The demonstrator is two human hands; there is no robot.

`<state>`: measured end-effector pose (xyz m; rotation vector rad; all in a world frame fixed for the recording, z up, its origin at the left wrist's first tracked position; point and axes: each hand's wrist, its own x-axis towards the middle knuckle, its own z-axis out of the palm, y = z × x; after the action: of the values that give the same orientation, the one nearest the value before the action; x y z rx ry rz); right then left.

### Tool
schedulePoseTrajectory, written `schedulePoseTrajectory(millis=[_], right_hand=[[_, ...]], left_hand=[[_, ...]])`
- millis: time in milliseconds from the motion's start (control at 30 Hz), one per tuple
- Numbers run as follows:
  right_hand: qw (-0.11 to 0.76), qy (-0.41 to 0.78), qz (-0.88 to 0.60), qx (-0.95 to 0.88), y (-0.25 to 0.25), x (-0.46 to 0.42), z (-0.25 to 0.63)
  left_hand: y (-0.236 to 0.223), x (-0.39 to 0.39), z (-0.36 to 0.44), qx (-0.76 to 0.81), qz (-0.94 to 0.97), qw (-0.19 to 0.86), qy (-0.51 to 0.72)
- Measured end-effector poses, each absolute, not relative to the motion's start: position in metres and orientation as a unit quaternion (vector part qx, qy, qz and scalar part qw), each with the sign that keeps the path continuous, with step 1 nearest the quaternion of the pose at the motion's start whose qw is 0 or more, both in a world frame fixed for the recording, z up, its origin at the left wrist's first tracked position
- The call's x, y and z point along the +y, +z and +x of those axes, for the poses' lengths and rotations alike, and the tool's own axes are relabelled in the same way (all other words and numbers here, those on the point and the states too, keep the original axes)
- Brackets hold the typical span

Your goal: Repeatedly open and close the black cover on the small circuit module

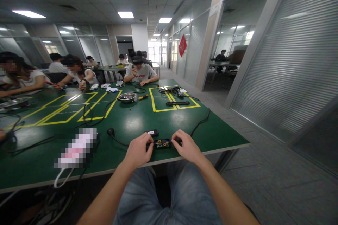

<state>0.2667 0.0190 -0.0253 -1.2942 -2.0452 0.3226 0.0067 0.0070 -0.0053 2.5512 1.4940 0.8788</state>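
In front of me, near the table's front edge, lies an opened black power adapter (pixel 162 143), its circuit board with copper-coloured coils facing up. My left hand (pixel 139 149) is closed at the adapter's left end, thumb and fingers pinched on it. At the right end, my right hand (pixel 186 145) pinches the black cable where it meets the casing; the fingertips partly hide the join. Just behind the adapter rests a black cover piece (pixel 151 133) with a white label. A black cord with a round plug (pixel 111 132) runs in from the left, passing behind my left hand.
Farther back on the green table (pixel 221 137) are a metal bowl (pixel 127 97), a yellow-black screwdriver (pixel 142 97), a black bar-shaped part (pixel 177 103) and tangled cables (pixel 169 91) within yellow tape. A blurred pinkish object (pixel 77 148) lies left. Several people sit around the tables.
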Motion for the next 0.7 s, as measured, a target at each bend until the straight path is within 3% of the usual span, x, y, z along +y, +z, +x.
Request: schedulePoseTrajectory(millis=[267,700], right_hand=[[0.338,0.101,-0.5,-0.791,-0.027,0.021,0.267],[0.323,0.094,-0.506,-0.794,-0.027,0.022,0.267]], left_hand=[[-0.005,0.018,0.008,0.526,0.795,0.016,0.302],[-0.019,0.037,0.005,0.598,0.746,0.078,0.281]])
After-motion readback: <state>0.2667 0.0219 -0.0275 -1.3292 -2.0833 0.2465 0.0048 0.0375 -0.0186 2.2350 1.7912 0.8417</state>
